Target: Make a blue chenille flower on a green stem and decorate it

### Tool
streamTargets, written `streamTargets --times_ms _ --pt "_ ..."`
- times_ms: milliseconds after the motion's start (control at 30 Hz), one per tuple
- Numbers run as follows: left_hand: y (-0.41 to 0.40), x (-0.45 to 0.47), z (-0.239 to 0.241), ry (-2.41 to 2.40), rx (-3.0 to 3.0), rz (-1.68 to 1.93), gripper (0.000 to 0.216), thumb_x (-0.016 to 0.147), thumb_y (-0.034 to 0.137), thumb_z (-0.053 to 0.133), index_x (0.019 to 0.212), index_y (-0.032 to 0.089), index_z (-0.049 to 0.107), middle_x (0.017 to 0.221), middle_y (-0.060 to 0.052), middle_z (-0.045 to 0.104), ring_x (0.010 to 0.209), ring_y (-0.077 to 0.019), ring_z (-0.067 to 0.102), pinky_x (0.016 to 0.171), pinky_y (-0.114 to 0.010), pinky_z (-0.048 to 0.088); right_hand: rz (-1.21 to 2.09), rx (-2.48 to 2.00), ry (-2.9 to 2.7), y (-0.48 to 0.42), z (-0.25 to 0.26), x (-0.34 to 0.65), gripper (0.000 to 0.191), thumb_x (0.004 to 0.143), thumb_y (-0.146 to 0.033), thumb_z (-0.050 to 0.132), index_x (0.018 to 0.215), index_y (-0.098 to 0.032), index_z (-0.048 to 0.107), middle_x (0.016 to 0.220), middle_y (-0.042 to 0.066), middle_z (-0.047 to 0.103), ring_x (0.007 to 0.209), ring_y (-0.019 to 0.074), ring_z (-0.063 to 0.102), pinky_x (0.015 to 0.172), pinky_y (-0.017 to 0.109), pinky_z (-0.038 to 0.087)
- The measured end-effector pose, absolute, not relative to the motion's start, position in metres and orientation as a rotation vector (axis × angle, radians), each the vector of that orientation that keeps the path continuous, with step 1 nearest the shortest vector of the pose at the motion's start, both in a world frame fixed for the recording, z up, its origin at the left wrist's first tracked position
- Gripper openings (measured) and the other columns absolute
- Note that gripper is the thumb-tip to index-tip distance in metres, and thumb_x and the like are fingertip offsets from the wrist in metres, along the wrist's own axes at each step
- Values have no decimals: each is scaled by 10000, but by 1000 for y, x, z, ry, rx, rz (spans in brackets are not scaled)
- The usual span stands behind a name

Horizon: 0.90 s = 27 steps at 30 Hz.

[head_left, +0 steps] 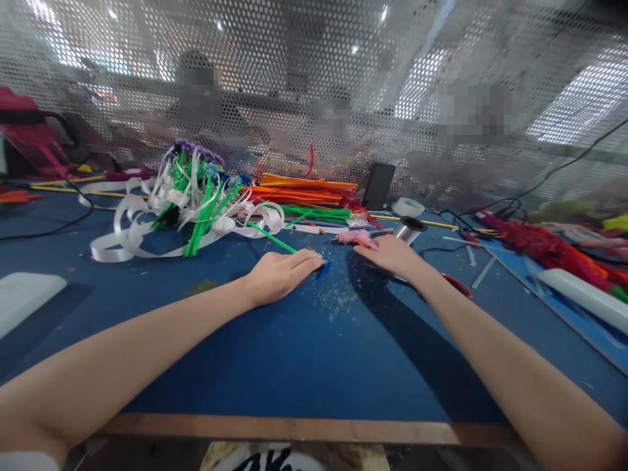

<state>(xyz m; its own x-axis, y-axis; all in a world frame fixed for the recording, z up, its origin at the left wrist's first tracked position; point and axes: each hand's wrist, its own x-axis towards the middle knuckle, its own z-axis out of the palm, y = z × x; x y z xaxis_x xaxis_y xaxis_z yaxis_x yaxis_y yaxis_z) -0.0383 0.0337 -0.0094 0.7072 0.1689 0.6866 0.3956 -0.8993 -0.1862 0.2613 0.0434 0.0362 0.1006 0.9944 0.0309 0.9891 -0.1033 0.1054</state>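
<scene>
Left hand (282, 275) lies palm down on the bench (314, 353), fingers straight and close together, gripping nothing; its fingertips touch a small blue bit (324, 267). Green stem (271, 239) runs just beyond the knuckles. Right hand (392, 254) rests on the bench with a pink piece (354, 237) at its fingertips; whether the fingers pinch it, cannot tell. Spool (409, 229) just behind that hand. Ribbon heap (186, 209) well beyond the left hand, orange stems (304, 190) farther back
</scene>
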Motion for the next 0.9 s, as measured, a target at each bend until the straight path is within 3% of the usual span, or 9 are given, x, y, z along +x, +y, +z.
streamTargets --times_ms 167,433,667,900 --pt "33 -39 -7 -458 -2622 -978 255 1038 190 430 1248 176 575 1154 -49 730 779 -93 719 536 -164 498 174 2305 2107 52 30 256 401 959 -396 437 923 -106 712 1025 201 747 943 278 692 762 322 434" --pt "36 -41 -8 -447 -2667 -891 286 1031 167 419 1294 180 530 1194 -51 709 780 -100 703 519 -188 480 263 2540 1959 39 36 249 474 946 -470 449 1171 -70 569 1125 249 702 982 346 699 710 363 461" --pt "36 -41 -8 -418 -2674 -883 314 1006 147 460 1314 189 501 1202 -45 704 781 -117 709 514 -213 483 358 2628 1882 29 38 241 444 952 -431 459 1193 -67 534 1038 242 700 947 354 702 693 381 465" --pt "36 -41 -8 -453 -2687 -851 309 1020 170 442 1319 199 513 1209 -43 698 797 -106 707 521 -195 486 999 2150 2089 19 48 234 371 1010 -251 300 1203 -75 563 1110 240 643 1050 354 579 865 440 382"
